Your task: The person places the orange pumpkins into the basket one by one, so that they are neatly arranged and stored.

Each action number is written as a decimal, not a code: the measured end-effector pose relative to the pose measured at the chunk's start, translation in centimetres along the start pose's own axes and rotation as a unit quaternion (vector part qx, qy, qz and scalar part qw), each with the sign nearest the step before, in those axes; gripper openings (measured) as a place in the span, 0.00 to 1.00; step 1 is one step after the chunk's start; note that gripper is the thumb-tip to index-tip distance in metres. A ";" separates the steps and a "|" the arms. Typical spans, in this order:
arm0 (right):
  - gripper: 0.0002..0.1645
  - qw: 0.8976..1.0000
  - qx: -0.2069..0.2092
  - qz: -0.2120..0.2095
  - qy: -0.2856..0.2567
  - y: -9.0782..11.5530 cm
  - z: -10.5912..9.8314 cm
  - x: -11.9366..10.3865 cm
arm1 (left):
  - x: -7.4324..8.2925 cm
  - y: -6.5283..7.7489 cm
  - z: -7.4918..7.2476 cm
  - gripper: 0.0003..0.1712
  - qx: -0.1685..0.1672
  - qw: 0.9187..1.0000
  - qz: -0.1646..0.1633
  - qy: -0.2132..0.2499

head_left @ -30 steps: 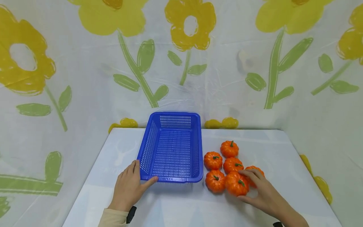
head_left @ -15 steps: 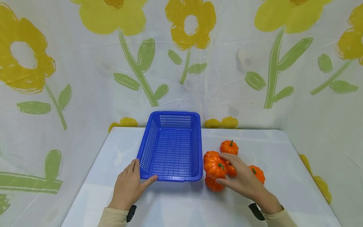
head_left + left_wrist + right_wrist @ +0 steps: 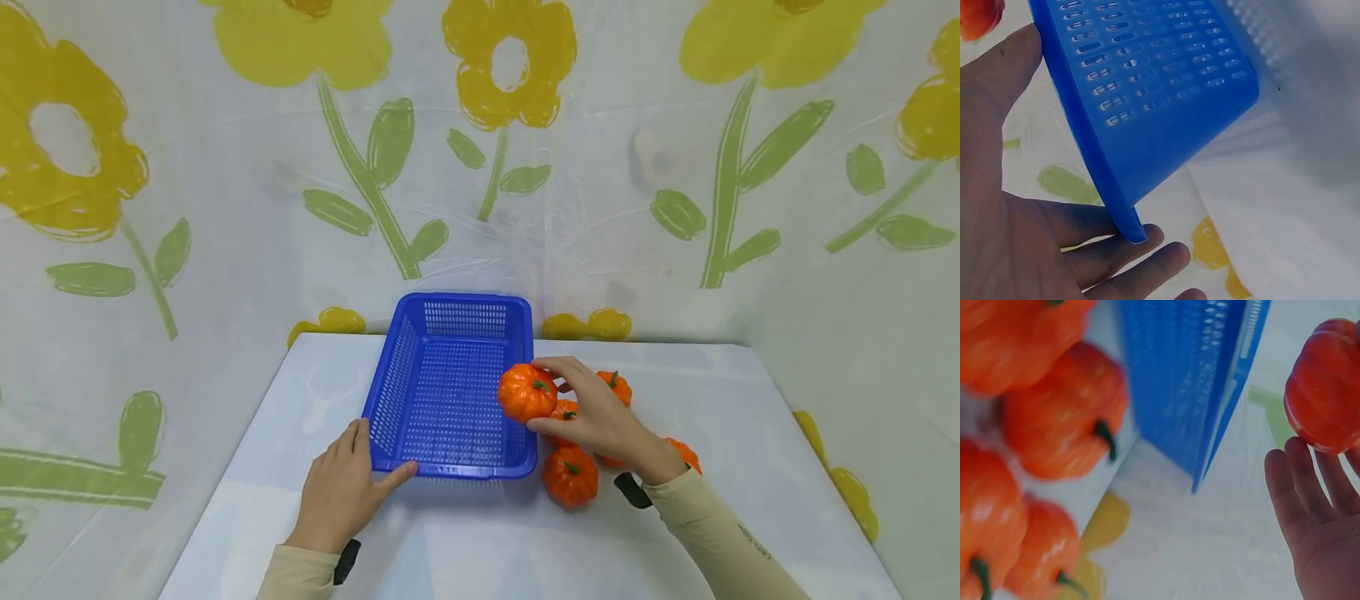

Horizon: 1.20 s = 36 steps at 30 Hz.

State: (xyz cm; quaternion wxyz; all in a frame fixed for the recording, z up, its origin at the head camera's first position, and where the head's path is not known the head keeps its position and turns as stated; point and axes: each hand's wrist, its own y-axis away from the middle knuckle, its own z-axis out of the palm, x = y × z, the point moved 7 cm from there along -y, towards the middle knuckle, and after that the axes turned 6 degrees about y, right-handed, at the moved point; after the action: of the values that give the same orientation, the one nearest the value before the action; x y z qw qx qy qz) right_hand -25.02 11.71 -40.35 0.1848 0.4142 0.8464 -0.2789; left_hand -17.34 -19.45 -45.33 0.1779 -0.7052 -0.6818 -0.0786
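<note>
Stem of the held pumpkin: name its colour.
Green; the stem shows best in the head view.

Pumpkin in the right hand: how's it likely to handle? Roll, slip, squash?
The pumpkin could rock or roll if nudged, given its squat, rounded body. It may be somewhat slippery, since its surface looks glossy. Probably firm: its ribbed shape looks undistorted where the right hand grips it.
</note>
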 end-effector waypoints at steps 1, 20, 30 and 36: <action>0.47 1.000 0.000 0.001 -0.008 -0.5 0.2 -0.1 | 0.0 0.0 0.0 0.66 0.000 1.000 -0.001 0.000; 0.45 0.993 -0.107 -0.058 0.011 -11.7 5.9 -4.5 | 0.0 -0.1 -0.1 0.62 -0.006 1.000 0.003 -0.003; 0.44 0.990 -0.141 -0.012 0.012 -14.7 9.8 -4.7 | -0.1 -0.2 0.1 0.63 -0.011 1.000 0.001 -0.001; 0.43 0.976 -0.212 -0.022 0.036 -14.3 12.9 -4.7 | -0.3 -0.1 0.0 0.63 -0.004 1.000 0.000 0.003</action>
State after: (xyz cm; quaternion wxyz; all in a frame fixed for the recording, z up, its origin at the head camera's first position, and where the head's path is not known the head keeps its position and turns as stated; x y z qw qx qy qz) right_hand -32.71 -6.40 -43.23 0.2315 0.3571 0.9012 -0.0819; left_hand -17.49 -19.71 -45.38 0.1769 -0.7056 -0.6811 -0.0838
